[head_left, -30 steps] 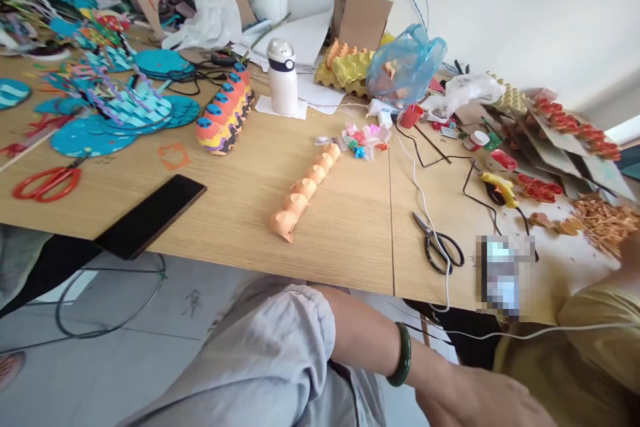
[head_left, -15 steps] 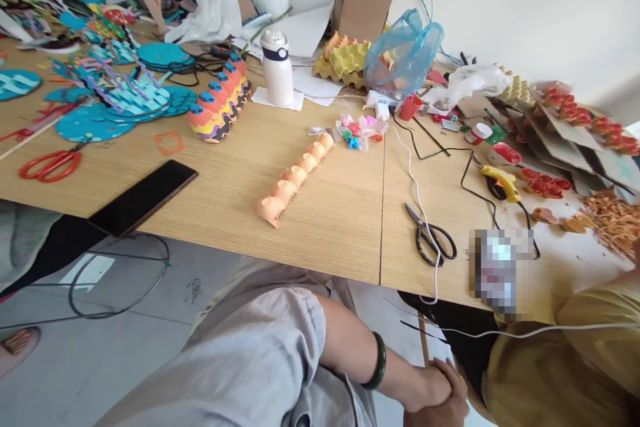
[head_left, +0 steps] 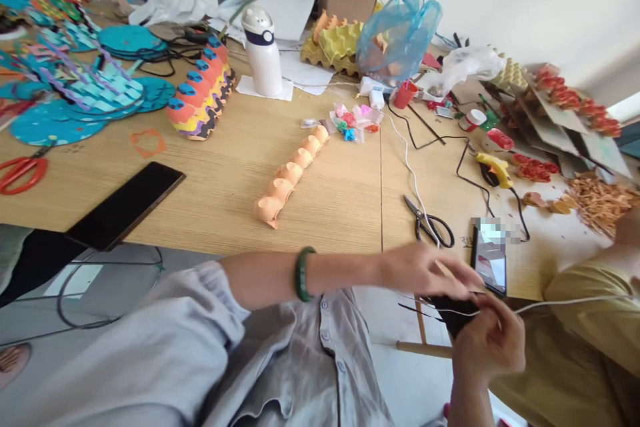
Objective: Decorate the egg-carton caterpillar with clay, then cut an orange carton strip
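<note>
My left hand (head_left: 423,268), below a dark green bracelet (head_left: 304,273), reaches to the right over the table's front edge with its fingers stretched out. Its fingertips meet those of my right hand (head_left: 493,340), whose fingers are curled in. Anything between the fingertips is too small or hidden to make out. A white cable (head_left: 565,302) passes at my right fingers; whether they grip it I cannot tell. Close by on the table are black-handled scissors (head_left: 440,230) and a phone with a lit screen (head_left: 491,260). An orange egg-carton strip (head_left: 291,173) lies farther left.
On the left are a dark phone (head_left: 127,203), red-handled scissors (head_left: 23,173) and a painted egg carton (head_left: 203,90). A white bottle (head_left: 264,60) stands behind. A yellow glue gun (head_left: 494,169) lies to the right. Another person's sleeve (head_left: 590,280) is close on my right.
My hands, clasped low below the table edge before, have risen and parted, with only the fingertips meeting now. My left forearm has swung up to nearly level. The view has shifted slightly.
</note>
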Tool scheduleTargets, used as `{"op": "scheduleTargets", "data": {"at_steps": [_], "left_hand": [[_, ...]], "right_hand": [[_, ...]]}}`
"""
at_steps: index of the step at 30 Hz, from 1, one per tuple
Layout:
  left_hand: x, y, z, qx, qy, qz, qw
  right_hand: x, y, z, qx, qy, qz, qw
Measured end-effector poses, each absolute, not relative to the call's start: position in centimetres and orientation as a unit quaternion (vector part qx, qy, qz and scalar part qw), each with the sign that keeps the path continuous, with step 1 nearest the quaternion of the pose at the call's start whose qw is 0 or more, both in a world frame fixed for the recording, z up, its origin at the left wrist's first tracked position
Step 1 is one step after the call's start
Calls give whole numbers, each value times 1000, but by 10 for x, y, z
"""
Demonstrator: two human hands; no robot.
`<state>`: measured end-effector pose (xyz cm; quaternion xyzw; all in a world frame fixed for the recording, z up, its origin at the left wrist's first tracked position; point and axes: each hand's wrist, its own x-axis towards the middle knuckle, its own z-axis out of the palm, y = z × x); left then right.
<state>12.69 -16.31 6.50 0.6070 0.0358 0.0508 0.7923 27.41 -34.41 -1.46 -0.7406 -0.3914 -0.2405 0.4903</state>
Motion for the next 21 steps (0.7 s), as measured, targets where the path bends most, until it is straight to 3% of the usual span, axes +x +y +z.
{"op": "scheduleTargets", "data": {"at_steps": [2, 4, 7, 10, 12, 16, 21], "left_hand": [[91, -119, 75, 660, 101, 192, 720], [54, -76, 75, 699, 218, 343, 589], [4, -24, 58, 693, 357, 418, 467], [-30, 5, 33, 713, 495, 370, 331], [-42, 14, 20, 722, 534, 325, 295], [-44, 21, 8, 754, 531, 236, 306], [-35, 27, 4, 783, 512, 164, 313]], "right_hand": [[289, -313, -4, -745, -470, -253, 400], [301, -279, 6, -750, -547, -176, 327], [308, -248, 15, -813, -537, -68, 213], [309, -244, 12, -864, -494, -10, 100], [313, -248, 9, -870, -484, 1, 94], [331, -253, 6, -869, -475, -39, 135], [342, -249, 9, -821, -549, -155, 18]]}}
